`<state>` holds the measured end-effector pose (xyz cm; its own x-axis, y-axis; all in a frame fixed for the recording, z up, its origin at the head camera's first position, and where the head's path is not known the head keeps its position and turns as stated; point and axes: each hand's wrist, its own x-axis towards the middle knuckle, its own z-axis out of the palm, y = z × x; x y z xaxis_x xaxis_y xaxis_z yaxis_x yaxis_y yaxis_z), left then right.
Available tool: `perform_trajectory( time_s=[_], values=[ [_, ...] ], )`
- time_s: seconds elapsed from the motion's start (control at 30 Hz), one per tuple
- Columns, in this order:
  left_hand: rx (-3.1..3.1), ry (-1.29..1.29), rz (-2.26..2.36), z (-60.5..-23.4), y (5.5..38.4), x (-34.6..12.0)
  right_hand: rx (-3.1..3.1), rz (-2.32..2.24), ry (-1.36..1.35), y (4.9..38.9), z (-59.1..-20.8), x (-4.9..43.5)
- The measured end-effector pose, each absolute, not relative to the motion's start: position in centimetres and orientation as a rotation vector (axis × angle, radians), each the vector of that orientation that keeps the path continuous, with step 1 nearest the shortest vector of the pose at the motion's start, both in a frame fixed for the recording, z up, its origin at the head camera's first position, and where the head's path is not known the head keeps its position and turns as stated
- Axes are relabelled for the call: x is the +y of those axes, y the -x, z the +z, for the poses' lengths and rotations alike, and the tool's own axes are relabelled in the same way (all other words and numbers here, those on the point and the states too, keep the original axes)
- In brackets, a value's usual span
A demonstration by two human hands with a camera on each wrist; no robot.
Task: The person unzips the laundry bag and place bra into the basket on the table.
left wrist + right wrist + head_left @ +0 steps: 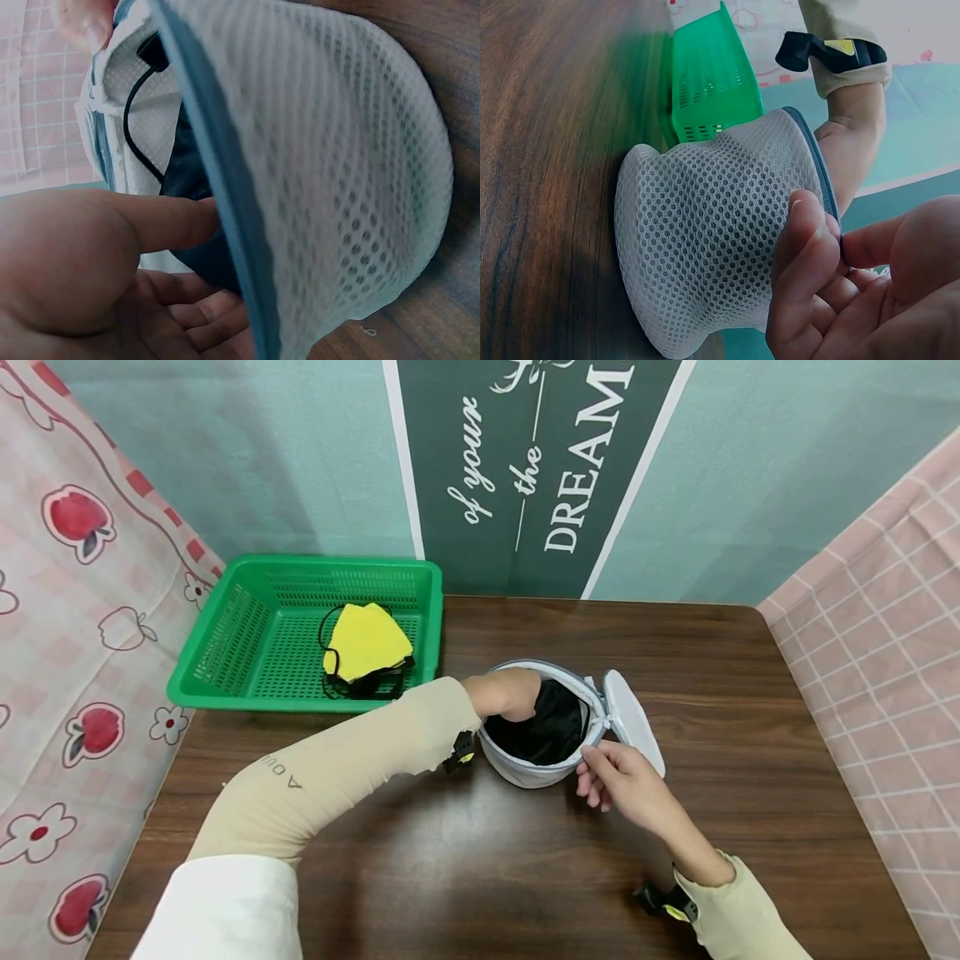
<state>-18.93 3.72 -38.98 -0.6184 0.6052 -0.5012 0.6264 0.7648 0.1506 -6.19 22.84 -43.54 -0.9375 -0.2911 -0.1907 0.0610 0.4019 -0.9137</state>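
Note:
A round, white mesh laundry bag (525, 773) with a grey-blue zip edge stands on the table, its lid (634, 723) folded out to the right. Inside it lies a black cloth item (551, 722), with a thin black cord showing in the left wrist view. My left hand (513, 692) reaches over the rim into the bag. In the left wrist view this hand (82, 262) pinches the black cloth between thumb and fingers; the fingertips are partly hidden behind the rim. My right hand (626, 785) pinches the bag's near right rim with thumb and forefinger.
A green plastic basket (258, 702) stands at the back left, holding a yellow item (367, 642) with black cords and black parts. Behind the wooden table (480, 877) hangs a teal cloth (225, 460) with printed words. Patterned cloths hang at both sides.

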Motion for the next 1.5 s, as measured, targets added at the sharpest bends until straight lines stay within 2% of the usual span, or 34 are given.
perform_trajectory(
  time_s=[0.47, 1.1, 1.5],
  values=[
    [2.459, -0.814, 0.022, -38.5, 19.4, 3.5, 2.353, -1.543, 0.192, 6.2, -43.7, 23.0],
    [2.39, -1.059, 0.431, -37.5, 20.6, 1.8, 2.338, -1.551, 0.188, 6.0, -43.7, 23.1],
    [2.362, -1.023, 0.648, -36.2, 21.6, 0.4, 2.337, -1.562, 0.206, 6.0, -43.7, 23.2]
  ],
)
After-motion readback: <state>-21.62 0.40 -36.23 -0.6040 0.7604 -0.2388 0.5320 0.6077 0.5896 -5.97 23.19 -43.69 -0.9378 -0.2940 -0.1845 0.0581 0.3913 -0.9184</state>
